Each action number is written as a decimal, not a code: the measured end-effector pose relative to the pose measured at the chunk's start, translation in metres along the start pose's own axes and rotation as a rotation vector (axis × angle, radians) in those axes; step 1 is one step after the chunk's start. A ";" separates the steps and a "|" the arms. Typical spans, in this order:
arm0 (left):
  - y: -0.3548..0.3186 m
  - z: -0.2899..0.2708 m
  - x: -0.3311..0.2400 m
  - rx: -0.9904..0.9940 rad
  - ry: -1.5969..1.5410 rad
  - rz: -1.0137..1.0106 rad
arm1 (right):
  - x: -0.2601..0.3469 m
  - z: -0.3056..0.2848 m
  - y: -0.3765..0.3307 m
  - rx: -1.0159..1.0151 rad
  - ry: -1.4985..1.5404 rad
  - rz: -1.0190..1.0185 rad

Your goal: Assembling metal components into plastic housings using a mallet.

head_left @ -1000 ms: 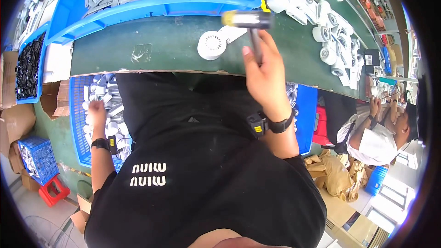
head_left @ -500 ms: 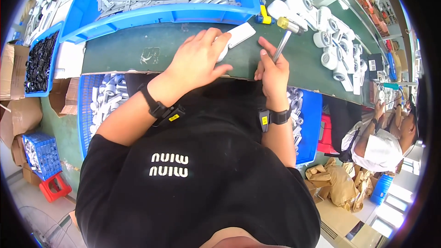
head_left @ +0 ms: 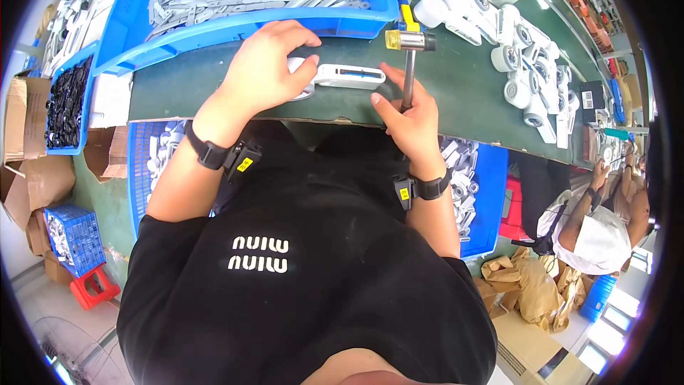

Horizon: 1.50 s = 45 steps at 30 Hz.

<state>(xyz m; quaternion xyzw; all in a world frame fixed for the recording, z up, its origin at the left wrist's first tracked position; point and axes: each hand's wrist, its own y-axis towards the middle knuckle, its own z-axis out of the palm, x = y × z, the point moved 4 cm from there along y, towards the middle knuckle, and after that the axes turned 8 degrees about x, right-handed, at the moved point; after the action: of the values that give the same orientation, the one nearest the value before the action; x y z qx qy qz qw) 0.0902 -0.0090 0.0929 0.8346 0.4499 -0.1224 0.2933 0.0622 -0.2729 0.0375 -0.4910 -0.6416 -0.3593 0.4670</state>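
Note:
On the green workbench (head_left: 192, 90) lies a white elongated plastic part (head_left: 350, 77) with a round end and a dark slot along its long arm. The fingers of my left hand (head_left: 267, 68) close on that round end and cover much of it. My right hand (head_left: 413, 117) grips the handle of a mallet (head_left: 409, 78), whose head is yellow on one face and black on the other. The mallet head stands up beyond the white part, apart from it. My right index finger and thumb reach close to the part's right end.
A blue tray (head_left: 214, 33) of grey flat strips stands behind my left hand. A yellow-and-blue tool (head_left: 406, 14) lies beside it. Several white wheeled parts (head_left: 524, 64) are heaped at right. Left is a blue tray of black pieces (head_left: 68, 107). A co-worker (head_left: 598, 242) sits at right.
My left hand and the white part have moved left, and the part has turned to lie nearly level with its slot showing. The mallet has shifted left and stands more upright.

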 end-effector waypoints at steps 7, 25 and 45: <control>0.052 -0.030 -0.042 -0.073 -0.096 0.112 | -0.002 -0.004 -0.003 -0.093 0.200 -0.018; 0.197 0.056 0.079 0.616 0.201 -0.127 | -0.010 -0.011 -0.010 -0.069 0.319 -0.046; 0.016 -0.005 -0.061 -0.220 -0.122 0.454 | 0.024 -0.001 -0.007 0.033 0.906 0.025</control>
<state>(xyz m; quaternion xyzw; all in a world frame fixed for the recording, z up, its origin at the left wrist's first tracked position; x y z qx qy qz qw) 0.0686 -0.0540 0.1312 0.8684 0.2429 -0.0540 0.4289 0.0536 -0.2689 0.0609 -0.2845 -0.3721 -0.5221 0.7127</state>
